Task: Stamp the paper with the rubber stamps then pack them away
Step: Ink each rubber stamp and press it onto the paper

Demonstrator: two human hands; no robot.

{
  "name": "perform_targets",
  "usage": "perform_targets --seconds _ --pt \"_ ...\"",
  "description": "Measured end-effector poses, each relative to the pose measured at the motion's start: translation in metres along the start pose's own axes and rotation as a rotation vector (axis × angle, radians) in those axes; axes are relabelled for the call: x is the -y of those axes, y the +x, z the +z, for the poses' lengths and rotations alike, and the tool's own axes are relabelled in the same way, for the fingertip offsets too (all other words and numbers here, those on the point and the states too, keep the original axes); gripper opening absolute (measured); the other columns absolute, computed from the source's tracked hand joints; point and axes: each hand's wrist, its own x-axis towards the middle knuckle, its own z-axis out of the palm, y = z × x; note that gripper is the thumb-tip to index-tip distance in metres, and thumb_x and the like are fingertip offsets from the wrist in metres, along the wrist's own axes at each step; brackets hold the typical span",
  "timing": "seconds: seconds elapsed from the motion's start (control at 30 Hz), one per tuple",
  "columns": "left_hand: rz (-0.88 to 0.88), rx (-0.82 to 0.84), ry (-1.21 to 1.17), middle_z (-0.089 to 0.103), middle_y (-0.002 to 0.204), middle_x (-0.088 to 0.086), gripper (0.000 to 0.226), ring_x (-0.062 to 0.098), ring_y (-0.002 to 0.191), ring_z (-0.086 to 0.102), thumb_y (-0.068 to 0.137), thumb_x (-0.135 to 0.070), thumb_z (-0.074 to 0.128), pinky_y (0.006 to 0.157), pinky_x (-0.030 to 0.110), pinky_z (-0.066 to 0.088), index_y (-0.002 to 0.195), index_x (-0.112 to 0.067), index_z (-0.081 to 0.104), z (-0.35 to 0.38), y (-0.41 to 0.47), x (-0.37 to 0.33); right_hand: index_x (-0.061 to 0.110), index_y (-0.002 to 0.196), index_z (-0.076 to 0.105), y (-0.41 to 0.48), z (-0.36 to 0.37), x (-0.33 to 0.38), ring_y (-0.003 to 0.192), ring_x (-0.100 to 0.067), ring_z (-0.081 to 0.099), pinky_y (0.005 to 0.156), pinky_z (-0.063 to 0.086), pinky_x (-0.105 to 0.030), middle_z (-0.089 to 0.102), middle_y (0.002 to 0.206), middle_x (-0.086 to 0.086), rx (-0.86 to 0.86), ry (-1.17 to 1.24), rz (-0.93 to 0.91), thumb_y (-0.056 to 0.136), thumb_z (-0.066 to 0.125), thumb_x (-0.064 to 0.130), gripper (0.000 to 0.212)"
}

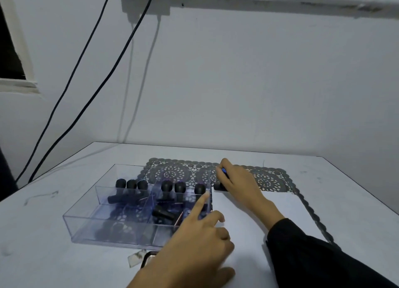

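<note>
A clear plastic organiser tray [86,214] with dividers stands left of centre and holds several black-handled rubber stamps [166,187], some upright, some lying down. A white sheet of paper [280,207] lies to its right on a dark lace mat [172,172]. My left hand [194,242] points its index finger at the tray's right wall, other fingers curled, holding nothing. My right hand [239,182] reaches just past the paper's far edge and curls round a black stamp [219,186]; a small blue thing shows between its fingers.
A metal tin [149,258] and a scrap of clear wrapper [135,257] lie at the tray's near edge, partly under my left wrist. Black cables [90,97] hang down the wall at the back left. The white table ends near the wall.
</note>
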Motion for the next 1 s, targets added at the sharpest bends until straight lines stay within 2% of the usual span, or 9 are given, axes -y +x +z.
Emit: perform_targets --seconds 0.1,0.2,0.4,0.57,0.67,0.73,0.8,0.9,1.0 --pt "-0.007 -0.008 -0.003 0.069 0.077 -0.023 0.047 0.009 0.098 0.064 0.081 -0.060 0.034 0.106 0.058 0.015 0.084 -0.036 0.074 0.000 -0.001 0.001 0.022 0.083 0.037 -0.001 0.001 -0.001 0.053 -0.022 0.043 0.049 0.026 -0.035 0.050 0.061 -0.001 0.000 -0.005 -0.012 0.098 0.037 0.027 0.016" --pt "-0.027 0.025 0.008 0.070 0.082 -0.021 0.047 0.012 0.102 0.062 0.083 -0.060 0.033 0.113 0.059 -0.001 0.089 -0.035 0.073 -0.001 -0.003 -0.002 0.018 0.085 0.037 -0.001 0.001 -0.001 0.051 -0.020 0.038 0.048 0.022 -0.034 0.048 0.061 -0.001 0.007 -0.025 -0.023 0.098 0.036 0.026 0.016" --pt "-0.012 0.019 0.042 0.070 0.097 -0.013 0.051 0.019 0.117 0.053 0.088 -0.056 0.031 0.104 0.048 -0.030 0.104 -0.027 0.068 -0.003 -0.005 -0.004 0.017 0.085 0.033 -0.005 0.008 0.008 0.045 -0.013 0.029 0.044 0.016 -0.030 0.037 0.054 0.004 0.022 -0.110 -0.028 0.098 0.038 0.026 0.017" --pt "0.009 0.025 0.020 0.068 0.108 -0.008 0.051 0.022 0.123 0.045 0.092 -0.054 0.033 0.097 0.043 -0.039 0.114 -0.021 0.063 -0.007 -0.003 -0.006 0.019 0.085 0.034 -0.007 0.009 0.007 0.047 -0.014 0.030 0.044 0.018 -0.030 0.041 0.057 0.004 0.037 -0.125 0.011 0.098 0.039 0.027 0.017" --pt "-0.010 0.018 0.002 0.067 0.111 -0.005 0.050 0.023 0.125 0.042 0.093 -0.054 0.035 0.101 0.046 -0.033 0.116 -0.018 0.062 -0.008 -0.003 -0.007 0.020 0.085 0.037 -0.001 -0.007 0.010 0.050 -0.013 0.035 0.046 0.019 -0.028 0.046 0.061 0.004 0.009 -0.039 0.057 0.100 0.041 0.029 0.018" --pt "-0.002 -0.013 0.021 0.067 0.110 -0.005 0.049 0.021 0.121 0.047 0.089 -0.055 0.040 0.106 0.050 -0.018 0.113 -0.020 0.065 -0.006 -0.005 -0.006 0.018 0.084 0.042 0.009 -0.035 0.019 0.051 -0.014 0.041 0.048 0.026 -0.029 0.047 0.057 0.004 -0.117 0.146 0.113 0.101 0.040 0.032 0.022" --pt "-0.007 -0.056 -0.016 0.065 0.115 -0.009 0.046 0.014 0.119 0.051 0.086 -0.058 0.042 0.111 0.050 -0.001 0.113 -0.027 0.064 -0.008 -0.008 -0.007 0.017 0.081 0.043 0.016 -0.065 0.031 0.050 -0.014 0.040 0.051 0.028 -0.031 0.046 0.056 0.004 -0.237 0.241 0.106 0.100 0.042 0.032 0.024" --pt "-0.034 -0.150 -0.255 0.052 0.135 -0.014 0.044 0.006 0.133 0.036 0.090 -0.057 0.044 0.120 0.041 0.001 0.126 -0.035 0.056 -0.023 -0.016 -0.002 0.015 0.079 0.045 0.018 -0.101 0.049 0.050 -0.012 0.034 0.052 0.027 -0.031 0.045 0.056 0.004 -0.335 0.311 0.098 0.098 0.043 0.031 0.025" --pt "-0.091 -0.345 -0.481 0.047 0.137 -0.024 0.038 -0.003 0.134 0.032 0.091 -0.052 0.053 0.117 0.029 0.011 0.126 -0.037 0.057 -0.039 -0.043 0.002 0.012 0.078 0.047 0.009 -0.119 0.066 0.057 -0.015 0.035 0.059 0.030 -0.033 0.053 0.068 -0.015 -0.340 0.398 0.121 0.096 0.045 0.035 0.029"
